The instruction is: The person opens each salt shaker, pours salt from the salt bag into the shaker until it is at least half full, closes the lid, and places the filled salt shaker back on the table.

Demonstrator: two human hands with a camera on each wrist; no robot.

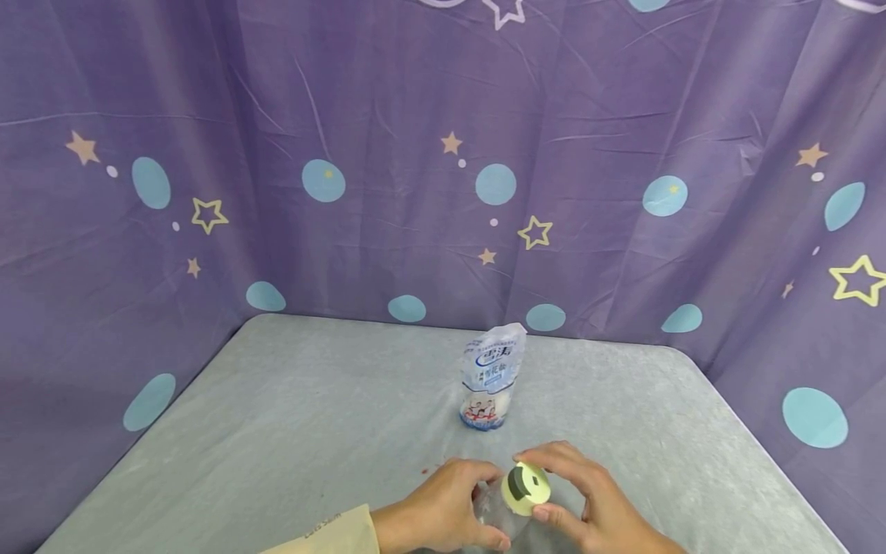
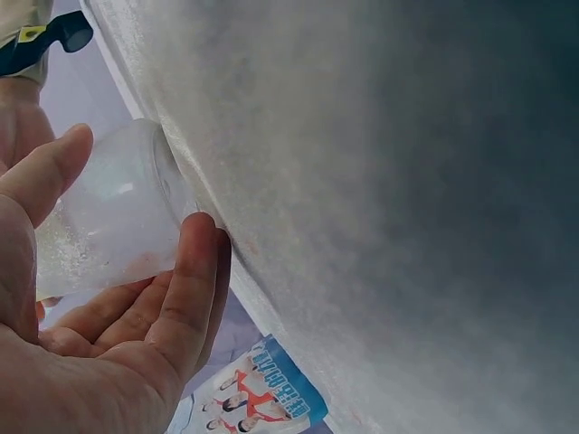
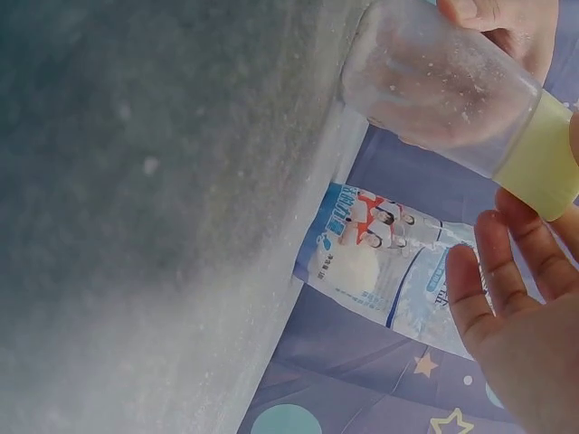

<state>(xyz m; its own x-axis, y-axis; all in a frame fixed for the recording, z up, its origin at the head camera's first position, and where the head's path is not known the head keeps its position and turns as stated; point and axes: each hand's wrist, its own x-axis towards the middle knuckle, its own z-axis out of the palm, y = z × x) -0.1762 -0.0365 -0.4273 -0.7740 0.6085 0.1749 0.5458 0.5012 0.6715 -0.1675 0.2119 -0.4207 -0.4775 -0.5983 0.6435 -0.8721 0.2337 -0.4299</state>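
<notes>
A clear seasoning jar (image 3: 434,81) with a pale yellow lid (image 1: 537,483) is between my two hands near the table's front edge. White grains cling to the inside of its wall. My left hand (image 1: 446,504) grips the jar's body, thumb on one side and fingers on the other. With thumb and index finger my right hand (image 1: 588,492) pinches the lid; its other fingers are spread off it in the right wrist view. Behind the hands stands a blue and white salt pouch (image 1: 493,377), touched by neither hand.
The table (image 1: 332,392) has a grey cloth cover, with small red specks left of the jar. A purple curtain (image 1: 401,231) with stars and blue dots rises along the table's back and both sides.
</notes>
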